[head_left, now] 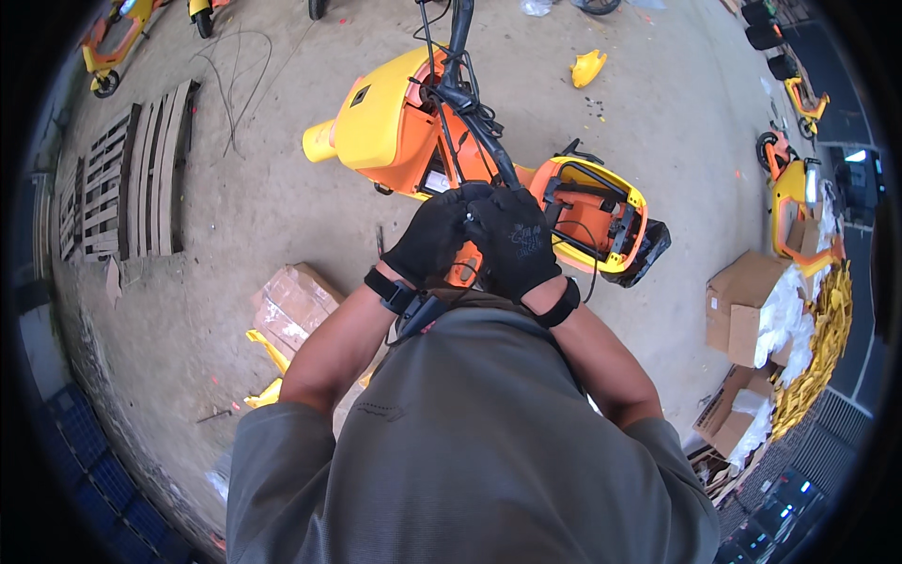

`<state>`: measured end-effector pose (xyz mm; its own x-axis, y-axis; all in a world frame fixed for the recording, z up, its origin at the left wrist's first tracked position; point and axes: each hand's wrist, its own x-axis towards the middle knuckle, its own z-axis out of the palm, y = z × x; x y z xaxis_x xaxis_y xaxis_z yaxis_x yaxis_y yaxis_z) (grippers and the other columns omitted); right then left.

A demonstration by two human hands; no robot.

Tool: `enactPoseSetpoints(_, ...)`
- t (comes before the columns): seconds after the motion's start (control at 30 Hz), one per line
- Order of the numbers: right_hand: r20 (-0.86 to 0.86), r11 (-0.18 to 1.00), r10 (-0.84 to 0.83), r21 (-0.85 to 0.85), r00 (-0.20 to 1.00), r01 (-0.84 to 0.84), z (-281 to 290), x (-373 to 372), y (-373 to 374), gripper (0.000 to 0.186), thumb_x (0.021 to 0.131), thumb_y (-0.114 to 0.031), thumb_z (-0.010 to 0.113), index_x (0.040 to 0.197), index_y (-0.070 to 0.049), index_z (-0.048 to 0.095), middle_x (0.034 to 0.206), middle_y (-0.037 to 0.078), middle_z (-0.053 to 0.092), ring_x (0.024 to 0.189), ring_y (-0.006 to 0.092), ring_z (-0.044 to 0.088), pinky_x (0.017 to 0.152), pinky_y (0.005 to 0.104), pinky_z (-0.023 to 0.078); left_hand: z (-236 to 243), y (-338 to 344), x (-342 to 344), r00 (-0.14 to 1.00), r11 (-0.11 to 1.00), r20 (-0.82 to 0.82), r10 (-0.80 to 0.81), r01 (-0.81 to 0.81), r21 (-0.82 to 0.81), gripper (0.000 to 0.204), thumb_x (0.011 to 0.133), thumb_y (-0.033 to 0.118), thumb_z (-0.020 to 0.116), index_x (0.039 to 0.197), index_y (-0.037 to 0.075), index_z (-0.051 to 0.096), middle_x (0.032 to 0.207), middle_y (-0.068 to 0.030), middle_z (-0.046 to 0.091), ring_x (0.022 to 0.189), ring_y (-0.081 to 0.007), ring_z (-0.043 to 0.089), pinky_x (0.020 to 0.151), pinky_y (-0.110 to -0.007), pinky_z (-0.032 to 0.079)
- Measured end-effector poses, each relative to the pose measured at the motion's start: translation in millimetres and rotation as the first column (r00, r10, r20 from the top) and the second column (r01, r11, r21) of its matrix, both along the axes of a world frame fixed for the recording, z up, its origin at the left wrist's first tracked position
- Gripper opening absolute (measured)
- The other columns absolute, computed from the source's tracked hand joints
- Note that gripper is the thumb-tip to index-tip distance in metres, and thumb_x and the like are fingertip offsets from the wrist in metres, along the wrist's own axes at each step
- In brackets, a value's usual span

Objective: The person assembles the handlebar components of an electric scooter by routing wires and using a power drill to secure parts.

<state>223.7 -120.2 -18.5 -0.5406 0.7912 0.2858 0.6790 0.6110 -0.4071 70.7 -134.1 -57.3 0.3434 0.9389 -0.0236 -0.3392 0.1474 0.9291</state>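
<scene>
Find the yellow-and-orange scooter just beyond the fingers, front body at 11 o'clock, rear frame at 3 o'clock. Note black cables descending toward the fingers from 12 o'clock. Note left hand and right hand, both gloved, meeting with fingers curled; cannot tell finger opening or anything gripped. Observe on the floor: yellow part, 1 o'clock; carton, 8 o'clock; wooden pallets, 9 o'clock. Note gloves blocking sight of the scooter's midsection.
</scene>
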Motion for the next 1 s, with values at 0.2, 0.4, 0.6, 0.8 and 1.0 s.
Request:
enactPoseSetpoints(0.2,-0.025,0.999,0.007,-0.034,1.000,-0.008,-1,0,0,0.018,0.077,-0.015,0.064,0.093,-0.007,0.061,0.088,0.008,0.058,0.091,0.0282,0.054,0.081,0.0431,0.041,-1,0,1,0.997,0.996,0.074,0.013,-0.007,-0.088,0.031,0.097,0.016,0.047,0.123,0.001,0.053,0.114,-0.0061,0.061,0.101,-0.0140,0.061,0.087,-0.026,0.050)
enactPoseSetpoints(0.4,-0.590,0.814,-0.388,-0.579,0.708,-0.037,33,29,-4,0.011,0.095,-0.010,0.050,0.098,-0.001,0.056,0.086,0.009,0.064,0.071,0.0110,0.061,0.062,0.0261,0.048,7,-1,3,0.959,0.947,0.279,0.051,0.043,-0.318,0.028,0.097,0.011,0.044,0.120,-0.001,0.055,0.114,-0.0070,0.061,0.100,-0.0144,0.061,0.088,-0.027,0.049)
enactPoseSetpoints(0.6,-0.568,0.745,-0.507,-0.667,0.648,-0.002,11,109,14,0.015,0.093,-0.012,0.056,0.101,0.001,0.058,0.087,0.002,0.061,0.067,0.0065,0.056,0.062,0.0219,0.047,26,1,8,0.994,0.973,0.108,0.019,0.007,-0.230,0.029,0.097,0.008,0.040,0.118,-0.001,0.057,0.109,-0.0077,0.062,0.092,-0.0118,0.062,0.081,-0.026,0.051)
enactPoseSetpoints(0.8,-0.467,0.686,-0.507,-0.727,0.724,0.012,-5,119,24,0.019,0.091,-0.012,0.058,0.105,0.001,0.062,0.085,0.001,0.059,0.071,0.0064,0.055,0.062,0.0222,0.046,16,4,12,0.995,0.911,-0.014,0.101,-0.098,-0.401,0.024,0.094,0.011,0.046,0.112,0.002,0.060,0.095,-0.0045,0.064,0.075,-0.0084,0.061,0.058,-0.021,0.046)
enactPoseSetpoints(1.0,-0.624,0.638,-0.469,-0.728,0.625,-0.249,-18,117,38,0.020,0.088,-0.005,0.060,0.107,0.001,0.062,0.086,0.001,0.060,0.073,0.0076,0.057,0.064,0.0236,0.048,34,8,16,0.907,0.972,-0.419,0.039,-0.132,-0.195,0.023,0.090,0.010,0.045,0.103,0.000,0.060,0.083,-0.0043,0.062,0.058,-0.0064,0.053,0.051,-0.020,0.040)
